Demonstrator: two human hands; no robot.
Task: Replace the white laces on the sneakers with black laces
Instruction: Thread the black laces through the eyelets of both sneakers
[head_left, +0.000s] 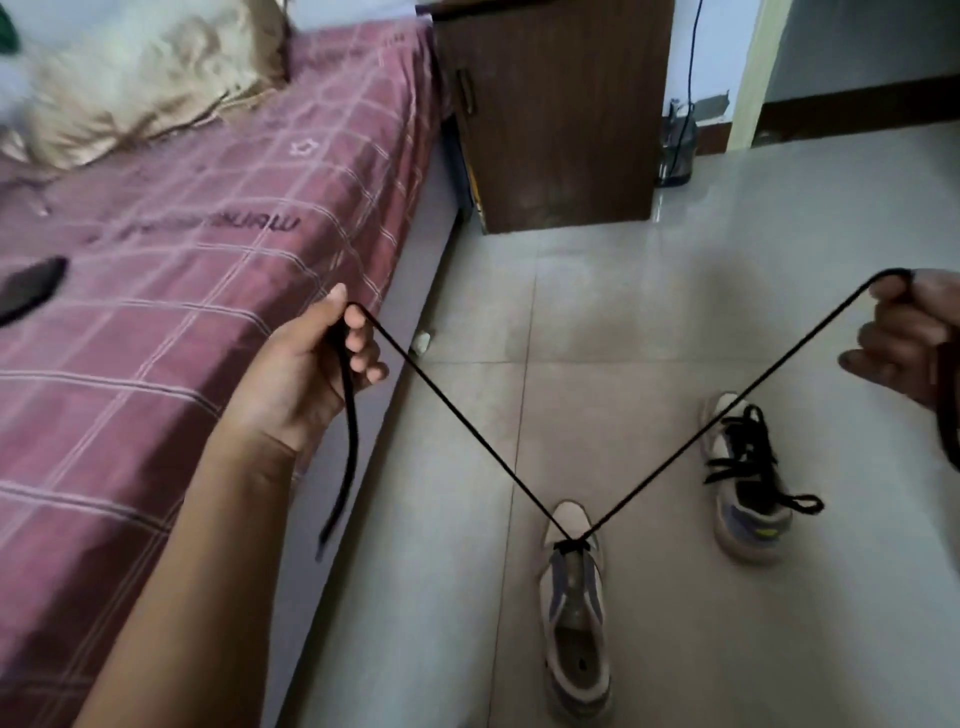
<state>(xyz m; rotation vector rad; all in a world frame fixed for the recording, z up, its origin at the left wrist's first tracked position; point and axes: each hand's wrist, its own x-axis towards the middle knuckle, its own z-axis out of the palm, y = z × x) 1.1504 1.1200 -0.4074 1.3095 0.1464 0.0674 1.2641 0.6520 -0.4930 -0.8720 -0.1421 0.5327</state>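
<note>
With the left hand (317, 364) and right hand (906, 338) each curled tight around one end of the black lace (452, 415), threaded through the near sneaker (574, 623) on the floor (623, 312), uneven pulling could leave the ends unequal or tip the shoe.

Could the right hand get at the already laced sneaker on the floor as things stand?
Probably not yet: the right hand grips the taut black lace, though the laced grey sneaker lies unobstructed below it.
</note>
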